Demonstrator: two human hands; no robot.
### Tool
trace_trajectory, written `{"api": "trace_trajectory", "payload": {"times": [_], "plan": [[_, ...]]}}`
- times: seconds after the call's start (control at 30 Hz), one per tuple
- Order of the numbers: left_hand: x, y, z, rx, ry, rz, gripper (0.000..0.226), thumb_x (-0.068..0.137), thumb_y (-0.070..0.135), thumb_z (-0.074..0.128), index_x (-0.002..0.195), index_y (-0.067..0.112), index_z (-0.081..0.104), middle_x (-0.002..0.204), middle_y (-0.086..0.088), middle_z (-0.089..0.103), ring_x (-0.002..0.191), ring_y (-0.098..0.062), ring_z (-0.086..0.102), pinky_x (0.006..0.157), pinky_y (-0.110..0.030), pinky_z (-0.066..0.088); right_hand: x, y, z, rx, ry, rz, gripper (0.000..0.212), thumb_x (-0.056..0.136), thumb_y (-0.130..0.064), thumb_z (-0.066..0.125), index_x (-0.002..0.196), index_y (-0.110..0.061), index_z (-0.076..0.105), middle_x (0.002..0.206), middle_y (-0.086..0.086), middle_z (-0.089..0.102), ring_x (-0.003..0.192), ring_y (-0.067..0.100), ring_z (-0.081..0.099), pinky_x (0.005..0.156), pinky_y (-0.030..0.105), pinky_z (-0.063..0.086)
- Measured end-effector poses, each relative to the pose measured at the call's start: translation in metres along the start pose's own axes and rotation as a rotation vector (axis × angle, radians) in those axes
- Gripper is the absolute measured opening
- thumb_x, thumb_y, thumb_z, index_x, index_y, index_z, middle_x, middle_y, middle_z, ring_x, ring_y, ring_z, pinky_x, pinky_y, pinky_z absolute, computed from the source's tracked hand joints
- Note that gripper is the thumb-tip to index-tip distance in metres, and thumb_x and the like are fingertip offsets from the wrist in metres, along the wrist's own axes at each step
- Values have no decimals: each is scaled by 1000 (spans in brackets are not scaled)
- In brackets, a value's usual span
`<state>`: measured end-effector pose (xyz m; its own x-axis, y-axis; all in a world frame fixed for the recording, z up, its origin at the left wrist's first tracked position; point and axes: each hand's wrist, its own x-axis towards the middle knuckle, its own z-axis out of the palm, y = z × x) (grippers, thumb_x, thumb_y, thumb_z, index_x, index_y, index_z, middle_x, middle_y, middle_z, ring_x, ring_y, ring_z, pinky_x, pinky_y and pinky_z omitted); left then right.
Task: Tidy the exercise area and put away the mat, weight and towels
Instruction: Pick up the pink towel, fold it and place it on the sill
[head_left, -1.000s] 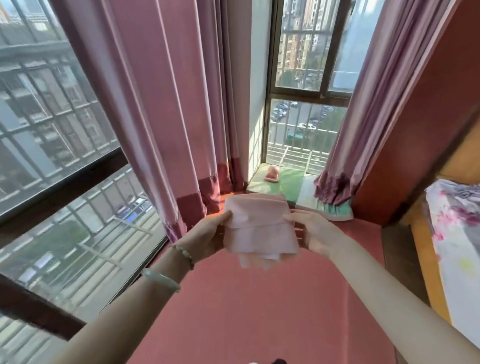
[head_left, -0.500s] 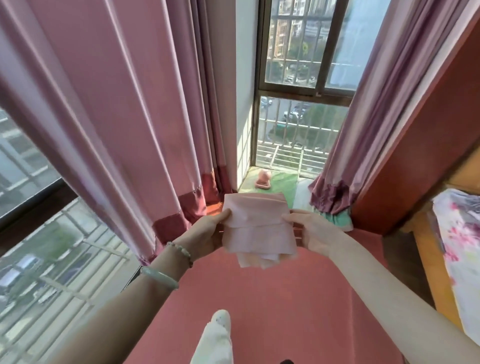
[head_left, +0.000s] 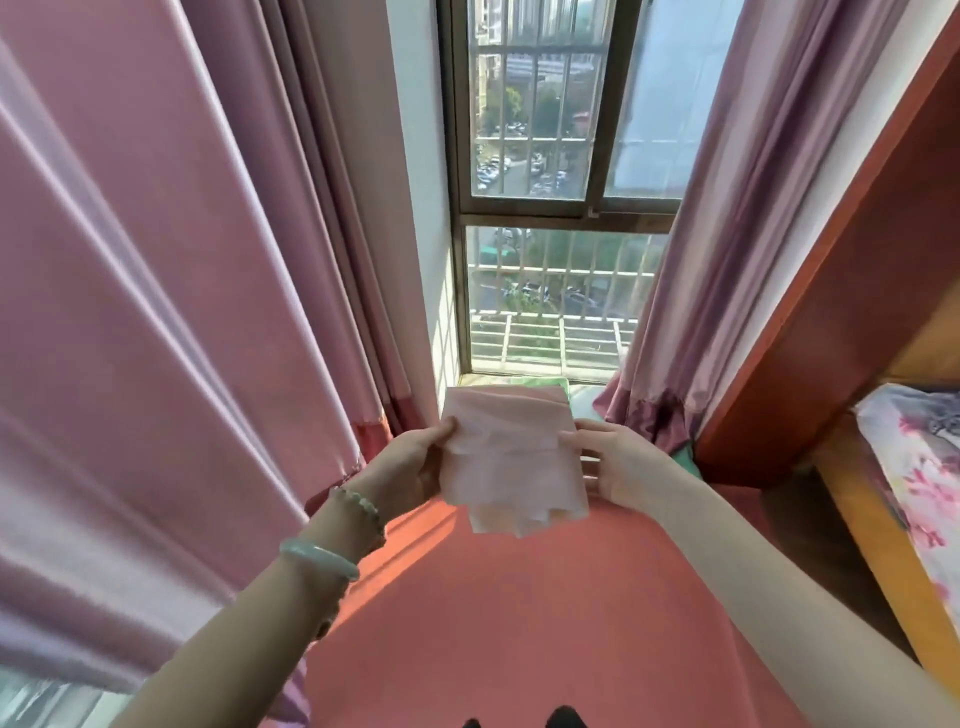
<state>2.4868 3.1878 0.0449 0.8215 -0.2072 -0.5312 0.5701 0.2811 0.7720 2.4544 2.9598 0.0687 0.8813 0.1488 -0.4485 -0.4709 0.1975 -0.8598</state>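
The pink curtain (head_left: 156, 312) filled the left half of the frame and hung just beside the left forearm. A wide swing of that arm could have caught its folds and dragged them. The red surface (head_left: 519, 623) spread across the lower middle, below the hands; whether it was the mat could not be told. The window (head_left: 545, 208) stood at upper centre.

The towel (head_left: 511, 457), pale pink and folded, was held in the air at the centre of the frame, above the red surface. Its lower layers hung loose and uneven below the fold, so they looked likely to fall open if either grip eased or it was set down carelessly.

The left hand (head_left: 410, 467) pinched its left edge, thumb on top, and the right hand (head_left: 623, 467) gripped the right edge likewise. The bracelets (head_left: 319, 556) on the left wrist, lower left of centre, might have snagged the cloth.
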Motion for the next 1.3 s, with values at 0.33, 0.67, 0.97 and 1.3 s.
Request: {"api": "trace_trajectory", "payload": {"times": [0.33,0.67,0.97,1.3], "plan": [[129,61,-6,50,23,19,28,96,30,51,95,7,66,92,-8,68,84,-23,65,94,-44,48,125,-53,-10,-8,0,45,28,91,-10,58,119,-10,61,97,8,64,80,23,62,70,35,55],[285,142,13,92,57,26,26,97,27,48,94,9,66,80,-4,68,73,-16,63,65,-29,55,289,-122,-50,22,-1,39,22,89,-6,59,109,-10,65,92,6,66,75,20,65,65,30,57],[403,199,27,71,59,-24,26,98,26,48,91,8,66,73,-2,71,70,-14,65,60,-27,57,414,-184,-82,-32,-8,103,25,88,-5,58,111,-14,64,91,3,67,73,17,66,63,28,56],[495,232,30,50,14,-65,27,100,22,43,103,5,63,86,-3,71,77,-16,67,66,-30,59,505,-212,-98,-121,43,91,22,88,-3,58,101,-19,65,89,2,66,75,19,63,64,27,51]]}}
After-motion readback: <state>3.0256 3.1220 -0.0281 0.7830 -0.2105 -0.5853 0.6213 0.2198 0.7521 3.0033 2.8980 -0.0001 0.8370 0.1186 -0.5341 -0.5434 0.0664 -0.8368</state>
